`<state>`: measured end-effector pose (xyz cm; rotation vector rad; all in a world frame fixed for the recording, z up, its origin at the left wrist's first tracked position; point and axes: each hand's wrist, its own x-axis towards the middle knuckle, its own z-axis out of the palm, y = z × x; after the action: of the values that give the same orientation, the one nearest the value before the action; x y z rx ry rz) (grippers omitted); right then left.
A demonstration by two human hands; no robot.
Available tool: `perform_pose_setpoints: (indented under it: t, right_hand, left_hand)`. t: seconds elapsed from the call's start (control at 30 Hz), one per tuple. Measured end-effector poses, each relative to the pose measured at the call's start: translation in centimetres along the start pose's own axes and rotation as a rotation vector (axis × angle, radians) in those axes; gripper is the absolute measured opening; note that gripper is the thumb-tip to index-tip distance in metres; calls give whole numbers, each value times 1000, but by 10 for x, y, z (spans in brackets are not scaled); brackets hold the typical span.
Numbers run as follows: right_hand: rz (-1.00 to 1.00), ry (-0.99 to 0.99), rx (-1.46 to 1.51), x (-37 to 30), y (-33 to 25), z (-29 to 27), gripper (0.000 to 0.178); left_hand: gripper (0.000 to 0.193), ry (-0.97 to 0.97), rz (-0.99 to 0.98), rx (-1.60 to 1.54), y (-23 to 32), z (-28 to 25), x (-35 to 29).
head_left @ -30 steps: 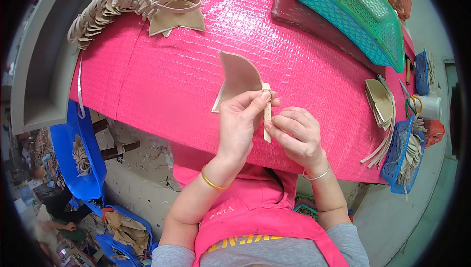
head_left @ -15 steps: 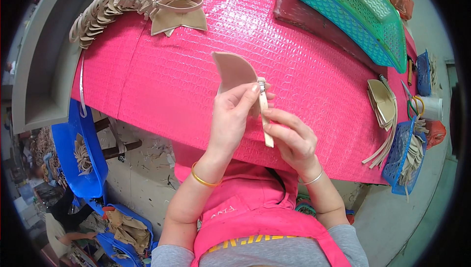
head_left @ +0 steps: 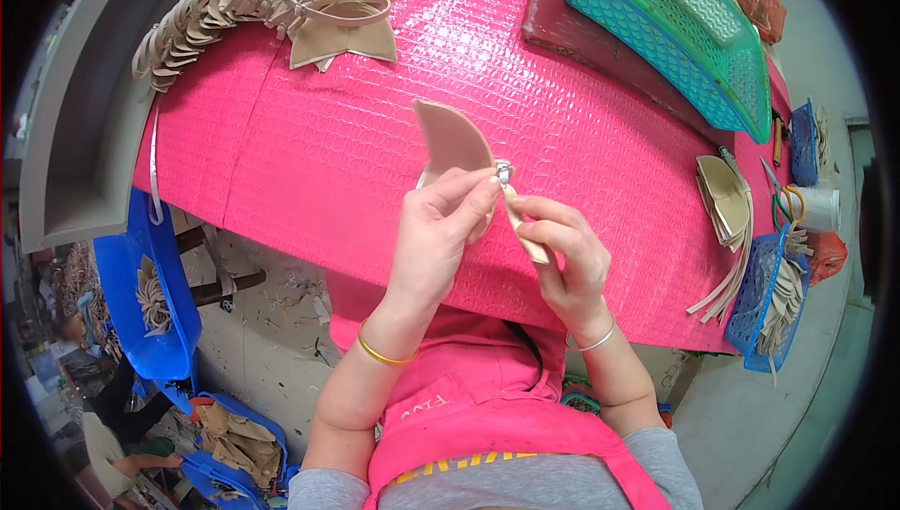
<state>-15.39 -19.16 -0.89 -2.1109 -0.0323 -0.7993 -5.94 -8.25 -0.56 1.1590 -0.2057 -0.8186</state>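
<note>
Over the pink table cover, my left hand [head_left: 433, 233] pinches a curved beige shoe-upper piece [head_left: 455, 140] beside its small silver buckle [head_left: 503, 171]. The piece's pointed end stands up above my fingers; its lower part is hidden behind the hand. A narrow beige strap [head_left: 532, 246] runs down from the buckle, slanting right. My right hand [head_left: 570, 257] grips this strap between thumb and fingers, just below the buckle. Whether the strap is fully threaded through the buckle is too small to tell.
A long row of strapped beige pieces [head_left: 211, 18] lies at the far left, beside a grey shelf [head_left: 75, 126]. At right are a teal basket [head_left: 670, 37], stacked pieces [head_left: 724, 196], scissors [head_left: 783, 208] and a blue basket [head_left: 747, 313]. Blue bins [head_left: 173, 360] stand lower left.
My right hand has shifted slightly right, and the strap, upright before, now slants to the right. The fingers of my left hand have closed in nearer the buckle.
</note>
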Motion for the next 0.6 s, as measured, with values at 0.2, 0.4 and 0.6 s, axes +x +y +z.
perform_pose_setpoints:
  t: [0.2, 0.4, 0.6]
  right_hand:
    - [10, -3, -11, 5, 1, -4, 25]
    - [15, 17, -17, 7, -4, -8, 29]
    - [59, 61, 5, 9, -2, -11, 30]
  left_hand:
    - [23, -69, -85, -193, 1, 4, -3]
    - [21, -34, -18, -61, -1, 2, -5]
    - [21, -23, -17, 92, -1, 4, -9]
